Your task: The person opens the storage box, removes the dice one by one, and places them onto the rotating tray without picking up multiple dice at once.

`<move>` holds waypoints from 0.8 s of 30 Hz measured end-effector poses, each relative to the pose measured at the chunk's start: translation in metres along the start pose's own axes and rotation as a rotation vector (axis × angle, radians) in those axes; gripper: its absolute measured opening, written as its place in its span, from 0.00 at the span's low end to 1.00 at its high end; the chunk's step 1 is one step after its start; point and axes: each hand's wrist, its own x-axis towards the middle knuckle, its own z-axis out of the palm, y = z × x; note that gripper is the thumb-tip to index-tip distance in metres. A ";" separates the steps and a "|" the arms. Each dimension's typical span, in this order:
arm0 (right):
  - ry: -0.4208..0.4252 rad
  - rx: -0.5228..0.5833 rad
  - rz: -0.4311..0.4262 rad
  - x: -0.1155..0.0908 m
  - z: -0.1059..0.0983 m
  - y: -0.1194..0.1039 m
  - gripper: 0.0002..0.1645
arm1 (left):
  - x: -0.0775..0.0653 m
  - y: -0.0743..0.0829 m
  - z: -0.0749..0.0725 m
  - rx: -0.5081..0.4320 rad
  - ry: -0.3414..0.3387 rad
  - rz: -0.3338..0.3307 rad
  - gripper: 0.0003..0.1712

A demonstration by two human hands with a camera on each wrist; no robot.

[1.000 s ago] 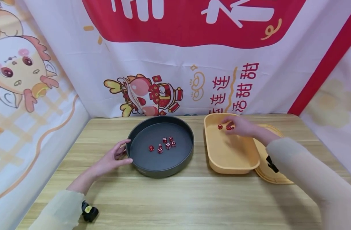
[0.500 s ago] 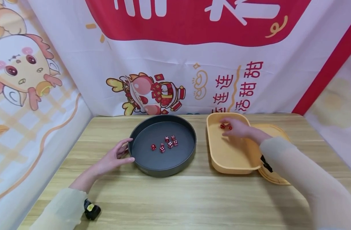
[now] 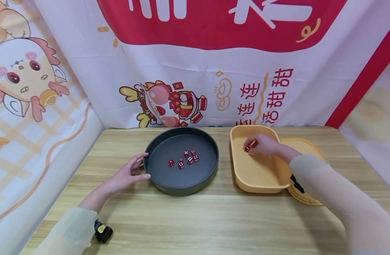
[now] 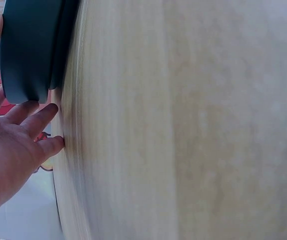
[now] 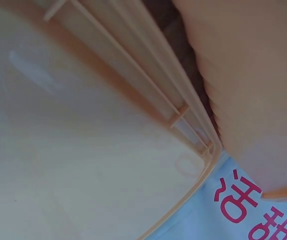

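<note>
Several red dice (image 3: pixel 190 160) with white pips lie on the floor of a round dark grey pan (image 3: pixel 169 180). My left hand (image 3: pixel 129 173) touches the pan's left side, its fingers and thumb spread along the rim; in the left wrist view, the fingertips meet the pan's outer wall (image 4: pixel 31 55). Inside a yellow-orange plastic box (image 3: pixel 262 177), my right hand (image 3: pixel 263 144) pinches a red die (image 3: pixel 247 149) at its fingertips. Another bit of red shows between the fingers and is partly hidden. No die shows in the right wrist view, where the box wall (image 5: pixel 148 82) fills much of the frame.
A yellow-orange lid (image 3: pixel 310 148) lies on the wooden table (image 3: pixel 195 223), partly under the box's right side and below my right forearm. A printed cloth (image 3: pixel 188 63) hangs behind the table's back edge, with more cloth at both sides.
My right hand has moved slightly toward the front inside the box, and its fingers have closed around the dice there. My left hand stays at the pan. The view has shifted slightly.
</note>
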 end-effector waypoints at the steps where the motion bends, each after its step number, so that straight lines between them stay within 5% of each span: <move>1: -0.001 -0.006 -0.003 0.000 0.000 0.000 0.11 | 0.000 0.000 0.000 -0.001 0.000 0.000 0.44; 10: 0.008 0.014 0.005 -0.005 0.001 0.000 0.08 | -0.001 0.001 0.000 -0.003 -0.001 0.005 0.44; 24: 0.169 0.051 -0.012 -0.015 -0.020 -0.035 0.13 | -0.001 0.000 0.000 -0.009 -0.006 0.010 0.44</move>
